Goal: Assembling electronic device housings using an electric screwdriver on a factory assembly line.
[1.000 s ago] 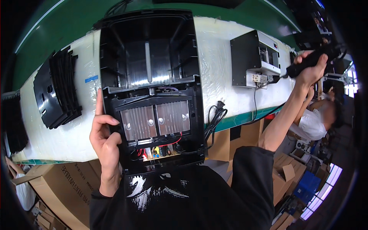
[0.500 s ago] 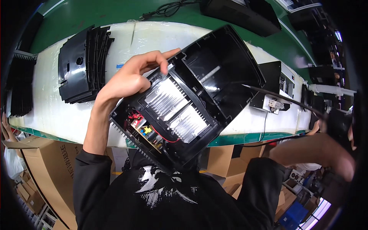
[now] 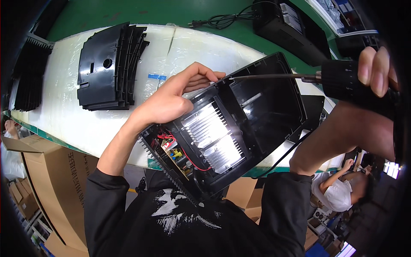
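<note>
An opened black plastic housing [image 3: 270, 120] lies tilted across the front of the table, inner side up. Inside it are finned silver heat sinks [image 3: 222, 154] and a small circuit board [image 3: 174, 159] with red wires. My left hand [image 3: 171, 95] grips its upper left edge, thumb on the inner side and fingers curled at the rim. In my right hand [image 3: 377, 70] is a black electric screwdriver [image 3: 342, 80], held level from the right. Its long bit reaches over the housing, its tip close to my left fingertips. Whether the tip touches a screw I cannot tell.
Curved black panels [image 3: 97, 68] are stacked on the white padded tabletop [image 3: 64, 124]. Dark finned parts [image 3: 32, 77] stand at the far left. Behind lie a black boxy unit [image 3: 291, 36] and a coiled power cord [image 3: 224, 21]. Cardboard boxes [image 3: 51, 171] and a person [image 3: 338, 190] flank the table.
The screwdriver has come up and its bit tip has moved left, from the housing's right edge to the upper rim beside my left hand. My left fingers have curled in. The view has shifted.
</note>
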Action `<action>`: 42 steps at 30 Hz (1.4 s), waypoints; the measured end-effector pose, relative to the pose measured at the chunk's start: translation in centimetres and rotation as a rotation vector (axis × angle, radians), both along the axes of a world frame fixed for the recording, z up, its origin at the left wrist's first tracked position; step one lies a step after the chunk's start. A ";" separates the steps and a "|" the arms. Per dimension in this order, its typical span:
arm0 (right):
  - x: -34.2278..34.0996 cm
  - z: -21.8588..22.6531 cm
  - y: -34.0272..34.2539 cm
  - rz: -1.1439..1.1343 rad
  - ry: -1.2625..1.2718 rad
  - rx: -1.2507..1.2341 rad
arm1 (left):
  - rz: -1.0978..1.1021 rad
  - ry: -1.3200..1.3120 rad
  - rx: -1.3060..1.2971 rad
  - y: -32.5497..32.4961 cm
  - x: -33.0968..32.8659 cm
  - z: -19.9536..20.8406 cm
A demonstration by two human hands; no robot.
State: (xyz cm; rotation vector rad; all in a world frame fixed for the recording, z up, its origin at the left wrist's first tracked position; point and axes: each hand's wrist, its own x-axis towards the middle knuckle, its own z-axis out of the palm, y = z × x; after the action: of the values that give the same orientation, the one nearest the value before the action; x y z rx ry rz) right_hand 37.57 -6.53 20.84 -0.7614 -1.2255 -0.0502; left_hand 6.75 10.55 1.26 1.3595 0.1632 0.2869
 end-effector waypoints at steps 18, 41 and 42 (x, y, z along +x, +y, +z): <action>-10.8 -6.7 8.9 0.696 -0.241 -0.400 | 0.009 0.023 -0.039 0.1 0.0 0.5; -13.4 -9.6 9.3 0.529 -0.068 -0.260 | 0.017 0.035 -0.039 0.4 -0.6 0.4; -13.9 -9.7 9.4 0.525 -0.063 -0.257 | 0.016 0.033 -0.037 0.4 -0.6 0.4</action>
State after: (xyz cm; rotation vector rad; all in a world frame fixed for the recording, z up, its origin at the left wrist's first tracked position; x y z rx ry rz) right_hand 23.70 2.84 11.14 -0.6390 -1.4762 0.5253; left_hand 6.18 11.00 1.65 1.3269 0.2067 0.2737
